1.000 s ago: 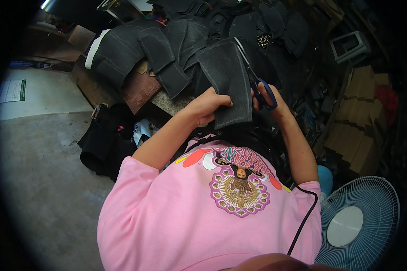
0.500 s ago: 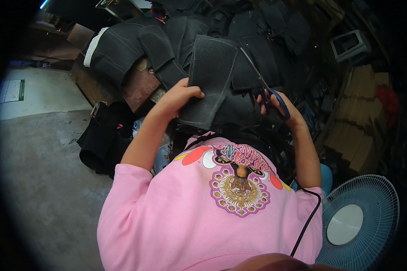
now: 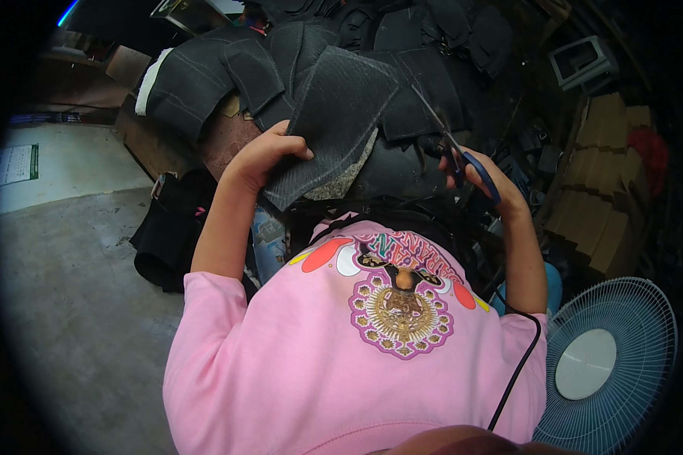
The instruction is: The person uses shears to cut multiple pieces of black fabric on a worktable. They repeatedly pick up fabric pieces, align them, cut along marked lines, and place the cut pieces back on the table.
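My left hand (image 3: 275, 152) is closed on the left edge of a flat dark grey sheet piece (image 3: 334, 114), its thumb lying on top. The piece is tilted, with faint light lines along its edges. My right hand (image 3: 487, 180) has its fingers in the blue handles of a pair of scissors (image 3: 457, 155). The long metal blades point up and left, beside the piece's right side; whether they touch it I cannot tell. More dark cut pieces (image 3: 421, 91) lie beneath and beyond, and a speckled surface shows under the held piece.
Folded dark sheets (image 3: 186, 80) are heaped at the far left. A rolled black bundle (image 3: 167, 235) rests on the grey floor (image 3: 76, 303). Stacked brown cardboard (image 3: 596, 174) stands at the right, below a grey plastic frame (image 3: 583, 64). A caged fan (image 3: 622, 349) is at the near right.
My left hand has moved left and turned the sheet piece clockwise, its lower end swinging left. The speckled surface now shows. My right hand has shifted slightly right and down with the scissors.
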The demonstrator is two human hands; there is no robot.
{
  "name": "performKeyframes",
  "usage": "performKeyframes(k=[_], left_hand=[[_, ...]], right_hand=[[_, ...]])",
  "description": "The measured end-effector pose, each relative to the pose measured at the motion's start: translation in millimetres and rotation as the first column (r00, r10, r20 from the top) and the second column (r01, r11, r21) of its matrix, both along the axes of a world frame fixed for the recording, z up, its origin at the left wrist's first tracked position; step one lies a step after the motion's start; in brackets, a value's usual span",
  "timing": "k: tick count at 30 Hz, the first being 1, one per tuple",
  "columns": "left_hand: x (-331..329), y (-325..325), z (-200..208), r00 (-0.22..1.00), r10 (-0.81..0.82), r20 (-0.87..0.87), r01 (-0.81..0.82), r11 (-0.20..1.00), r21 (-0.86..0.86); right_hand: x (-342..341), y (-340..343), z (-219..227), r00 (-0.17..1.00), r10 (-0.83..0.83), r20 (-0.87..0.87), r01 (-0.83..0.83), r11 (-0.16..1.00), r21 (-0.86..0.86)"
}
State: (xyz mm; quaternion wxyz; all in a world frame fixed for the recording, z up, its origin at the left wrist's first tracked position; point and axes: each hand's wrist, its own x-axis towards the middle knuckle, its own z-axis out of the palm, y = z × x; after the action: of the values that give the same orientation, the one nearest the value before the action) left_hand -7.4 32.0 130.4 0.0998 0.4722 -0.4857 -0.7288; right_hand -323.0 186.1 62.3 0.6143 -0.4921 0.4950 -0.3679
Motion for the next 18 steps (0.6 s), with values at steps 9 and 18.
performKeyframes(k=[9,18], left_hand=[[0,5,-3,0.977,-0.153,0.148,0.158,0.987,-0.028],[1,7,1,0.971,-0.175,0.166,0.184,0.982,-0.041]], right_hand=[[5,4,10,0.994,0.046,-0.099,-0.048,0.999,-0.015],[6,11,12,0.992,-0.006,-0.124,0.008,1.0,0.017]])
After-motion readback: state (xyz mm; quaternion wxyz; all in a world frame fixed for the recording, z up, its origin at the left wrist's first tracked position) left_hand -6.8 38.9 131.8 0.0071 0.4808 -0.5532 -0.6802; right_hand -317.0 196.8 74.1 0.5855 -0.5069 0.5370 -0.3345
